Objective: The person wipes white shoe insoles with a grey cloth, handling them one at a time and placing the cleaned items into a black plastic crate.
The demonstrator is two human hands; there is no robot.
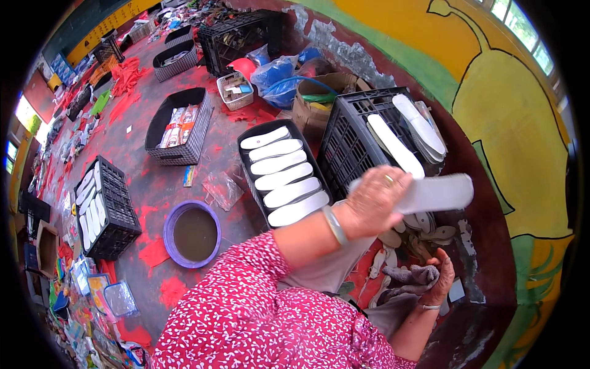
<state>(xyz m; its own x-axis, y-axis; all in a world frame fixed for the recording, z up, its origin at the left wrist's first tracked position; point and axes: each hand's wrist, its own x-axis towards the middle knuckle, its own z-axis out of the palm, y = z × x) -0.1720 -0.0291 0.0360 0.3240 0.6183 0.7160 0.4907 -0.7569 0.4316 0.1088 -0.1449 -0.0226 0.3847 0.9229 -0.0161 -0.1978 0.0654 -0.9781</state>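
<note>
A white shoe sole (pixel 437 193) is gripped in my left hand (pixel 376 200), raised in front of the black crate and slightly blurred. Lower right, my right hand (pixel 441 280) holds a grey cloth (pixel 410 278) against its palm, with part of its fingers bent over it. Below the raised sole lies a heap of loose soles (pixel 437 234). White soles (pixel 393 144) rest on top of the tall black crate (pixel 347 132). To the left of my left hand, a dark basket (pixel 247 154) holds a row of several white soles (pixel 279 165).
A purple basin (pixel 169 237) of murky water stands on the floor. Another black crate (pixel 117 227) of soles is at the left. Farther back are a grey basket (pixel 178 154) with packets, a small white basket (pixel 236 101) and a cardboard box (pixel 307 111). A painted wall (pixel 510 135) bounds the right.
</note>
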